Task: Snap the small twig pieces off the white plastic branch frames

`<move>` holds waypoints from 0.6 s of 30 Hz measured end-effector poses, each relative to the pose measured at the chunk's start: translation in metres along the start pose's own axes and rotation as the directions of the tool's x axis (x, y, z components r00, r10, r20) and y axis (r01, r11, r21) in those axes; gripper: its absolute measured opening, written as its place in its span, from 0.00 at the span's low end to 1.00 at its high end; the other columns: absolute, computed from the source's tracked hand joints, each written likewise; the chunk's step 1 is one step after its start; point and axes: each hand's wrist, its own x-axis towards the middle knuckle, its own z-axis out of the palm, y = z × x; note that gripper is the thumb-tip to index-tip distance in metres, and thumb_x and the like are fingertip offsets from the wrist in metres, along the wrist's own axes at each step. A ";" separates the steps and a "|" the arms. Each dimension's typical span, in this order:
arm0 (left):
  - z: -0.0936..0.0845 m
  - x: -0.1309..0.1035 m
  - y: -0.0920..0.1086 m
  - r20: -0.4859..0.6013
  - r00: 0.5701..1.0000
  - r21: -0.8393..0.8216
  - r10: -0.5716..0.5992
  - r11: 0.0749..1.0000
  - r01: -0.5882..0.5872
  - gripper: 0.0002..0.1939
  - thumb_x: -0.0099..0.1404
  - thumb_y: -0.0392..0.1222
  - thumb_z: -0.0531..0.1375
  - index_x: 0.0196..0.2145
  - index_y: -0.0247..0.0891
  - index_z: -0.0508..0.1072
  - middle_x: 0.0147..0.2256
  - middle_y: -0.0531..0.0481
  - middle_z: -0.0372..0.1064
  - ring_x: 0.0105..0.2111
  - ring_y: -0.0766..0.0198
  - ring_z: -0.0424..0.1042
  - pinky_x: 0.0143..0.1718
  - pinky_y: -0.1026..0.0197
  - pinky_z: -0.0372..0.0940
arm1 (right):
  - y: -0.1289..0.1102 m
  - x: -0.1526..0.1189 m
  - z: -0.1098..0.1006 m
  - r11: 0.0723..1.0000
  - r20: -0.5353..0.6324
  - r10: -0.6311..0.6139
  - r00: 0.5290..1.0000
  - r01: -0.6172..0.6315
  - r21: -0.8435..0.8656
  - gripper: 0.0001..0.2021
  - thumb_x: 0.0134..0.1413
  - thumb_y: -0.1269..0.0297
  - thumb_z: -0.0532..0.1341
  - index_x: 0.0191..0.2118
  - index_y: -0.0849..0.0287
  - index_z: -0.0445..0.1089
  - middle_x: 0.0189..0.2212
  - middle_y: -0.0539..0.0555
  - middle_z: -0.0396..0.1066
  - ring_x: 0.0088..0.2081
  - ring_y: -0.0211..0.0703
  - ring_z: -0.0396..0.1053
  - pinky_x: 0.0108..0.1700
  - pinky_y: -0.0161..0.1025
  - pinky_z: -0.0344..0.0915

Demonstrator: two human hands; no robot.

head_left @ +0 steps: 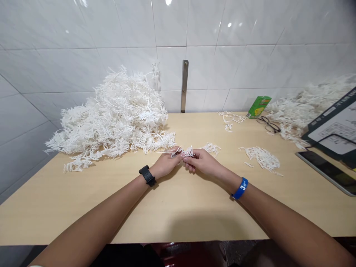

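Near the middle of the table, my left hand (167, 163) and my right hand (200, 161) meet at the fingertips. My left hand is closed on a thin white branched piece (180, 150), whose ends poke out past the fingers. The fingers of my right hand are pinched round a small bunch of white strands (189, 151) at the same spot. Behind my left hand rises a large heap of white branched pieces (119, 115). A small pile of loose white sticks (211, 148) lies just behind my right hand.
Another pile of white sticks (263, 158) lies to the right. Farther back are white frames (230, 118), a green box (258, 107) and eyeglasses (268, 125). At the right edge are a phone (328, 172), a dark printed box (336, 129) and a second white heap (311, 104).
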 end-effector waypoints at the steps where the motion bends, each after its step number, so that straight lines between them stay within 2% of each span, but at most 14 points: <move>1: 0.000 0.000 0.000 0.012 1.000 -0.018 -0.006 1.000 0.006 0.14 0.66 0.51 0.52 0.29 0.38 0.64 0.27 0.54 0.61 0.28 0.65 0.60 0.34 0.61 0.58 | 0.000 -0.001 0.000 0.999 0.007 -0.036 0.999 0.036 -0.012 0.14 0.53 0.55 0.61 0.27 0.62 0.66 0.20 0.49 0.65 0.22 0.34 0.64 0.26 0.34 0.62; 3: 0.000 -0.001 0.000 0.047 0.999 -0.033 -0.003 0.999 0.005 0.16 0.67 0.52 0.52 0.28 0.38 0.63 0.26 0.54 0.59 0.28 0.66 0.59 0.33 0.62 0.57 | -0.002 -0.003 0.000 0.993 0.039 -0.091 0.995 0.093 -0.070 0.11 0.54 0.59 0.60 0.27 0.61 0.65 0.20 0.48 0.64 0.23 0.34 0.62 0.27 0.34 0.59; 6: -0.002 0.000 0.000 0.126 0.992 -0.010 0.030 1.000 -0.029 0.19 0.66 0.54 0.52 0.27 0.37 0.64 0.26 0.54 0.60 0.28 0.66 0.59 0.32 0.62 0.56 | -0.006 -0.007 0.004 0.984 0.095 -0.098 0.991 0.111 -0.141 0.12 0.54 0.63 0.58 0.23 0.61 0.63 0.19 0.48 0.63 0.24 0.34 0.60 0.29 0.34 0.57; 9: -0.005 0.000 -0.003 0.167 0.985 -0.048 0.032 0.999 -0.025 0.21 0.66 0.57 0.52 0.25 0.36 0.65 0.24 0.54 0.59 0.25 0.67 0.57 0.29 0.63 0.54 | -0.009 -0.009 0.008 0.991 0.130 -0.096 0.987 0.107 -0.075 0.12 0.54 0.61 0.59 0.24 0.62 0.65 0.20 0.48 0.62 0.25 0.34 0.59 0.30 0.35 0.56; 13: -0.004 -0.001 -0.006 0.173 0.985 -0.283 0.000 0.958 0.049 0.21 0.64 0.57 0.55 0.26 0.35 0.66 0.23 0.53 0.59 0.23 0.69 0.57 0.26 0.63 0.53 | -0.010 -0.010 0.008 0.990 0.166 -0.139 0.976 0.136 0.035 0.13 0.56 0.55 0.59 0.30 0.62 0.68 0.22 0.48 0.61 0.25 0.34 0.58 0.29 0.35 0.56; 18: -0.001 -0.001 -0.003 0.159 0.985 -0.605 -0.065 0.782 0.149 0.19 0.60 0.54 0.61 0.24 0.36 0.64 0.22 0.53 0.57 0.24 0.68 0.57 0.28 0.62 0.56 | -0.011 -0.013 0.009 0.982 0.153 -0.175 0.973 0.162 0.093 0.18 0.54 0.48 0.60 0.28 0.59 0.62 0.22 0.48 0.60 0.25 0.35 0.58 0.29 0.35 0.58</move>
